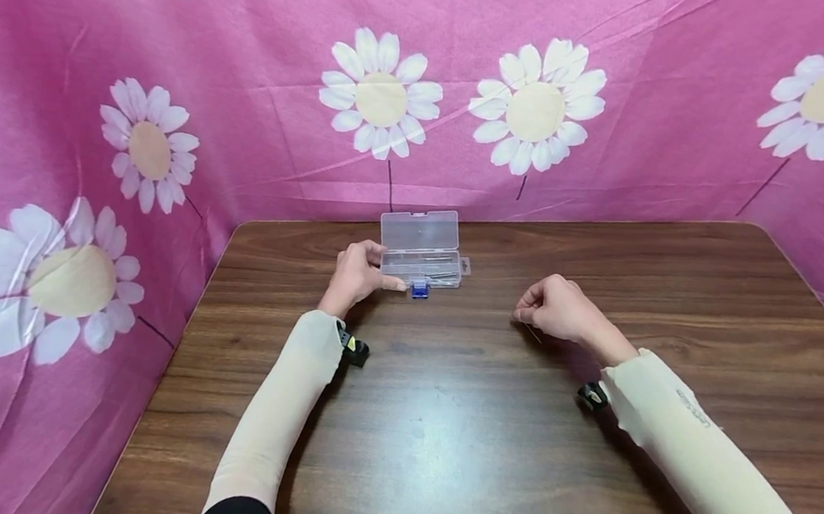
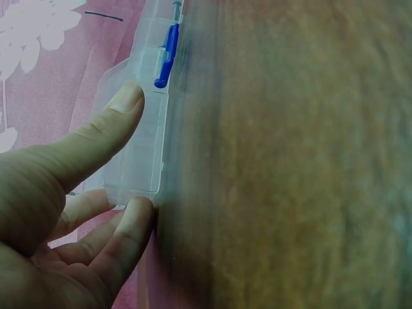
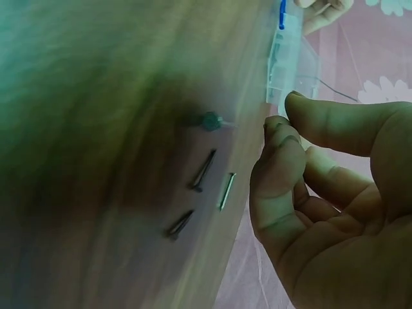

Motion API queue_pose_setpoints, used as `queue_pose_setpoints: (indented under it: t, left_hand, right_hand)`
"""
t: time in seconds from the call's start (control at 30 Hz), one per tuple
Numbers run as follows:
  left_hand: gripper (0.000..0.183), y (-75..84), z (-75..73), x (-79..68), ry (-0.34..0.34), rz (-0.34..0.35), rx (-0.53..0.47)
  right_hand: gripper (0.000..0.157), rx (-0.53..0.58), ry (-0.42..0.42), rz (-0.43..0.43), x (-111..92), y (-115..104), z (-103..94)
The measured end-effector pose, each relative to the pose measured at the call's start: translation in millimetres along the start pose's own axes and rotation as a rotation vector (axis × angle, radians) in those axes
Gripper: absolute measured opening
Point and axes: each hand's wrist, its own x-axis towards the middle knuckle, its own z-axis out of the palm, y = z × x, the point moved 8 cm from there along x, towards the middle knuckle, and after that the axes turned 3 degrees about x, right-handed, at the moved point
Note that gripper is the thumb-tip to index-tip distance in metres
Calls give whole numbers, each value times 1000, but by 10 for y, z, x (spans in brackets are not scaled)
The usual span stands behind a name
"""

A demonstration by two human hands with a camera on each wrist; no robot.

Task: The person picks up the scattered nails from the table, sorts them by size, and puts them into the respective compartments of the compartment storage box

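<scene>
My left hand [image 1: 361, 275] grips the left end of a clear plastic compartment box [image 1: 397, 271], thumb along its front and fingers around the end. The box's lid [image 1: 421, 230] stands raised at the back, and a blue latch [image 1: 419, 289] hangs at the front. Thin metal pieces lie in its right part. To the right of the box, my right hand [image 1: 556, 307] hovers low over the table with curled fingers, thumb tip close to the index finger. Whether a small piece is pinched there I cannot tell. Beside it lie a silvery nail [image 3: 227, 191] and dark screws [image 3: 204, 171].
The brown wood-grain table [image 1: 432, 427] reaches back to a pink cloth [image 1: 262, 107] printed with white daisies, which also hangs along the left and right sides. A small greenish, blurred piece [image 3: 211, 120] rests near the screws. The box stands near the table's back edge.
</scene>
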Motion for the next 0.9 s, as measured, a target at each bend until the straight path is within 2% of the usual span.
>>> queue_pose_setpoints:
  t: [0.2, 0.53, 0.9]
  left_hand:
    - [75, -13, 8, 1, -7, 9, -18]
    - [75, 36, -11, -12, -6, 26, -19]
    - [74, 5, 2, -8, -7, 13, -9]
  right_hand:
    - [11, -52, 16, -25, -111, 43, -22]
    - [16, -121, 22, 11, -310, 129, -5]
    - [17, -180, 27, -1, -356, 93, 68]
